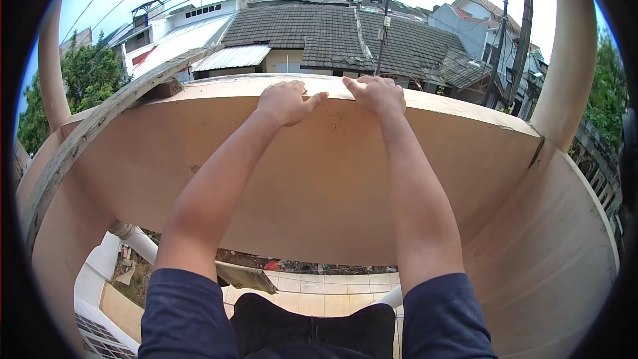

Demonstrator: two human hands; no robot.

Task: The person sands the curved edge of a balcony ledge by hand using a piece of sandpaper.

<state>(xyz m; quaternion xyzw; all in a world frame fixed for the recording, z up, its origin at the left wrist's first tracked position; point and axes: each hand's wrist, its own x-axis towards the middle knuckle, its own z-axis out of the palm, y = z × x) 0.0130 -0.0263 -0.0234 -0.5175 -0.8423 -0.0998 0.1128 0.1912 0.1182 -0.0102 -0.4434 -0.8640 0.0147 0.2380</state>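
Observation:
Both arms reach forward to the top of a beige parapet wall (299,179). My left hand (287,102) rests on the wall's top edge, thumb stretched out to the right and the other fingers over the ledge. Close to its right, my right hand (379,95) lies on the same edge, with its thumb pointing left. A narrow gap separates the two thumbs. No object shows in either hand. The far fingertips are partly hidden behind the hands. Small dark specks mark the wall face just below the gap.
A weathered wooden plank (100,121) leans across the wall's left side, beside a brick piece (163,88). Round columns (565,53) rise at both ends. Below are floor tiles (319,286) and a white pipe (143,244). Tiled roofs (279,30) and overhead wires lie beyond.

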